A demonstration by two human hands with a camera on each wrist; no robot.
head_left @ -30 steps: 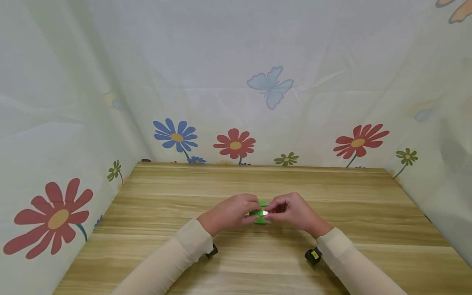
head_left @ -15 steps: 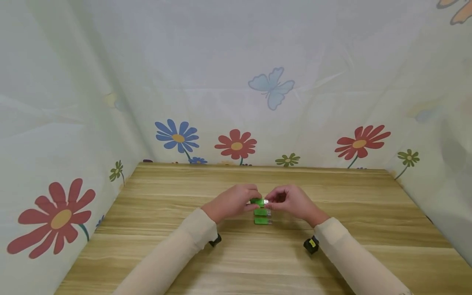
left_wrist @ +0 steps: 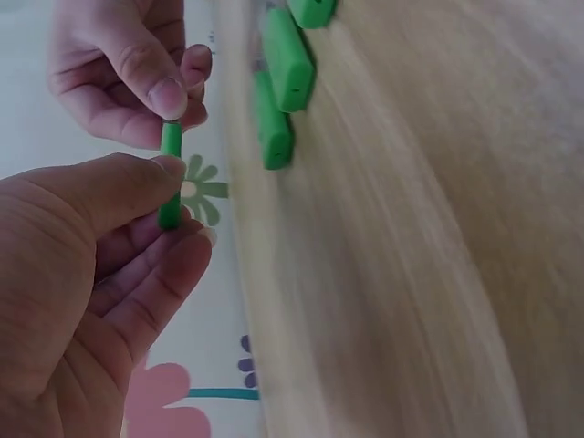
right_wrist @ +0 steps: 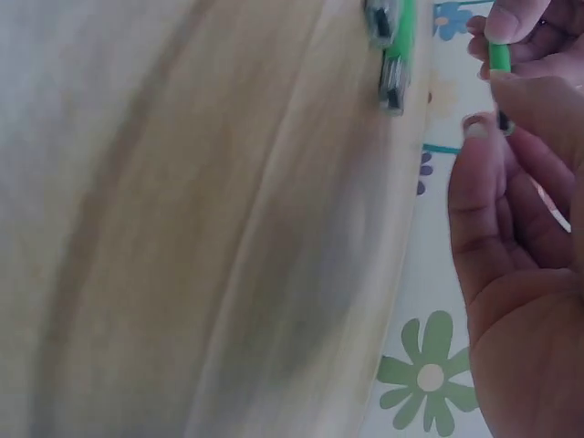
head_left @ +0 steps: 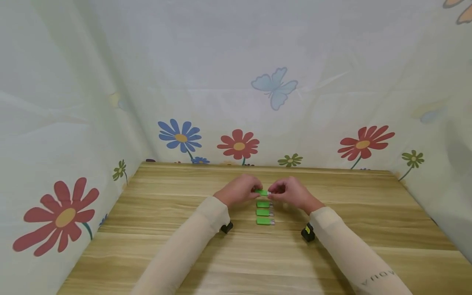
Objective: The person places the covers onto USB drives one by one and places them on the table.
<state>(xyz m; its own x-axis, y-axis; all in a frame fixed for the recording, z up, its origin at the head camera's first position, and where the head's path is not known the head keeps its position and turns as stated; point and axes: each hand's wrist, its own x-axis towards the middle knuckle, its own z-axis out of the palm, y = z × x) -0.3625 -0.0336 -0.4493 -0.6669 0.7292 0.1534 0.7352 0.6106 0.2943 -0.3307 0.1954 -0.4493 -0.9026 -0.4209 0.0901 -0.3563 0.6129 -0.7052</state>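
Both hands meet over the far part of the table. My left hand [head_left: 240,190] pinches a green USB stick [head_left: 262,192] by its body, between thumb and fingers. At the stick's metal end, my right hand [head_left: 292,194] holds it with thumb and fingertips. In the left wrist view the held USB stick [left_wrist: 171,137] is seen narrow edge on. Nearer the person, three more green USB sticks lie in a column: a far one [head_left: 263,205], a middle one [head_left: 262,213] and a near one [head_left: 263,221], metal ends all to the right.
The wood-grain table [head_left: 184,184] ends at a white curtain [head_left: 206,82] printed with flowers and a butterfly, which also runs along both sides. Small black devices sit under each wrist, the left one [head_left: 226,227] and the right one [head_left: 307,232].
Both hands, with the USB stick between them, have moved away from the person toward the far edge. The three sticks lying below, partly covered before, are now in full view.
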